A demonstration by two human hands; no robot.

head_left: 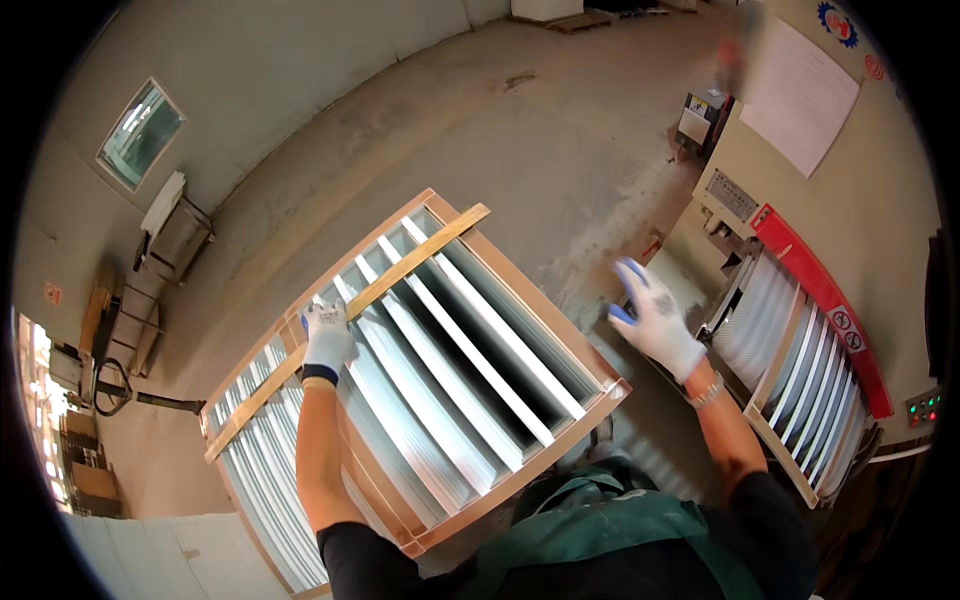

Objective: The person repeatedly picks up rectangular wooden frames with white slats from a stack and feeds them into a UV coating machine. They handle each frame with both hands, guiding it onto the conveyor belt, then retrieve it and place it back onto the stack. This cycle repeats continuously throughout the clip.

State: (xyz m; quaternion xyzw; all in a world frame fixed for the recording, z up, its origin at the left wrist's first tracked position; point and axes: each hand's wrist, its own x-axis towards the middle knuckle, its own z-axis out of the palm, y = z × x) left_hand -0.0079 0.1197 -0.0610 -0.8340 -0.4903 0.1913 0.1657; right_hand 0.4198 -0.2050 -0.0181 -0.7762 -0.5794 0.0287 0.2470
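The slatted panel (430, 390) sits diagonally before the person (610, 535), a wooden strip (412, 262) across it. The left grip (327, 338) clasps the strip; the right grip (655, 320), released with fingers spread, hovers between panel and red-guarded machine (828, 305).

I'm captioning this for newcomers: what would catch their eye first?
The brown-framed slatted panel fills the middle, a wooden strip across it and the gloved left hand upon the strip. At right, a curved red bar stands out against the beige machine. Between them, the right hand is raised, open.
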